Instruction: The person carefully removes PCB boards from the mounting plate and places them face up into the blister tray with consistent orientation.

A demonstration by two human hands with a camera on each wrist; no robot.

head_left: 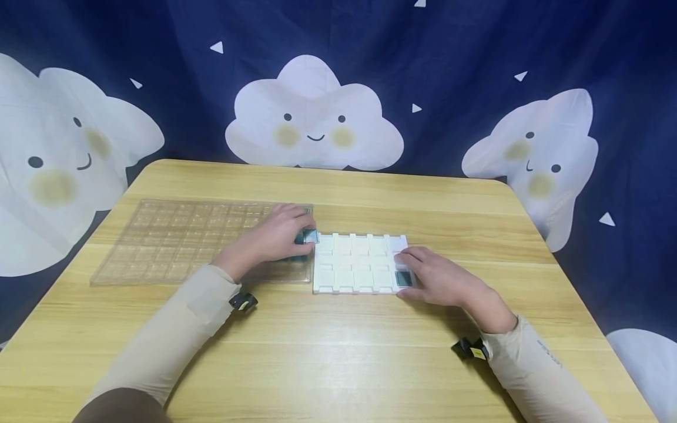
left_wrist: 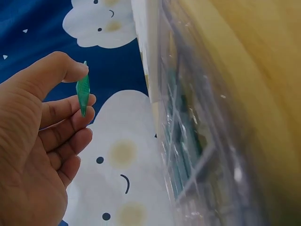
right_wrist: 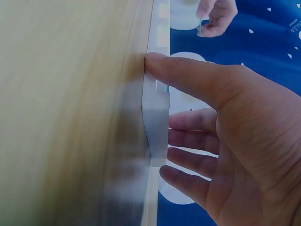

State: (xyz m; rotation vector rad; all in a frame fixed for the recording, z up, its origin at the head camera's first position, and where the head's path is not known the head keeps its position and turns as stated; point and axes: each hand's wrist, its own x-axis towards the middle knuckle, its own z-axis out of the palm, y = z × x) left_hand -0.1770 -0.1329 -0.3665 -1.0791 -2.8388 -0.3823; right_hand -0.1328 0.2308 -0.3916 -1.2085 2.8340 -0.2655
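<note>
My left hand [head_left: 277, 235] pinches a small green circuit board [left_wrist: 83, 89] between thumb and fingertips. In the head view it hovers at the right end of a clear plastic tray [head_left: 158, 273], beside the white compartment tray [head_left: 359, 264]. Other green boards [left_wrist: 178, 141] lie in the clear tray near that end, partly hidden by the hand. My right hand [head_left: 441, 276] holds the white tray's right end, thumb at the near edge and fingers curved over it. A dark green board [head_left: 404, 278] sits in the near right compartment, close to the right thumb.
Both trays lie on a wooden table [head_left: 338, 352], end to end. Most compartments of the clear tray show no boards. A dark blue curtain [head_left: 439, 47] with cloud prints hangs behind the far table edge.
</note>
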